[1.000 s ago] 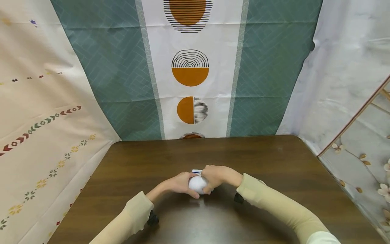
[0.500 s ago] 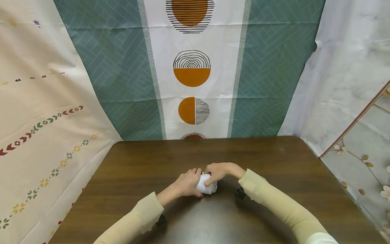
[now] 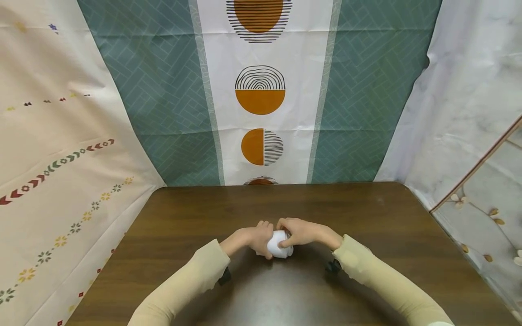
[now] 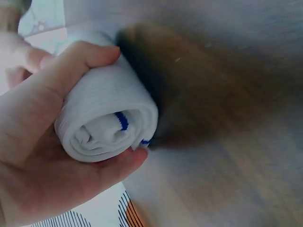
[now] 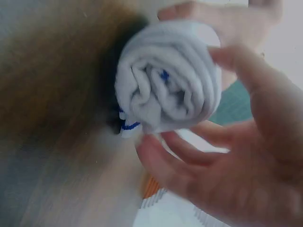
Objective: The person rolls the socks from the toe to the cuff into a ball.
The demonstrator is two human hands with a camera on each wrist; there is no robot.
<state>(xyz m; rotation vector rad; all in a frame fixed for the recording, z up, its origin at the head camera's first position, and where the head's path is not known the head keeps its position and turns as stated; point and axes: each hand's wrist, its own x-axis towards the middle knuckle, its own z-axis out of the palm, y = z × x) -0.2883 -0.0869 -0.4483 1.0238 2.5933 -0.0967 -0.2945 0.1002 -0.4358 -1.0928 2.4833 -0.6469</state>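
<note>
A white towel (image 3: 277, 244), rolled into a short thick cylinder, lies on the brown table between my hands in the head view. My left hand (image 3: 259, 238) grips its left end, thumb on the near side and fingers over the far side. At the other end my right hand (image 3: 299, 232) holds the roll between thumb and fingers. The left wrist view shows the spiral end of the towel (image 4: 111, 94) with a dark blue stripe inside. In the right wrist view, layered folds and a small blue-striped edge of the towel (image 5: 165, 85) stick out near the table.
The brown wooden table (image 3: 195, 208) has its far edge against a green and white hanging cloth (image 3: 355, 90). A cream patterned cloth (image 3: 61, 136) hangs at the left, a pale floral one (image 3: 469, 158) at the right. Dark wrist cameras sit under both sleeves.
A flat blue-striped strip of towel beyond the roll has gone from the head view. The roll has shifted slightly right, and my left hand has moved right with it.
</note>
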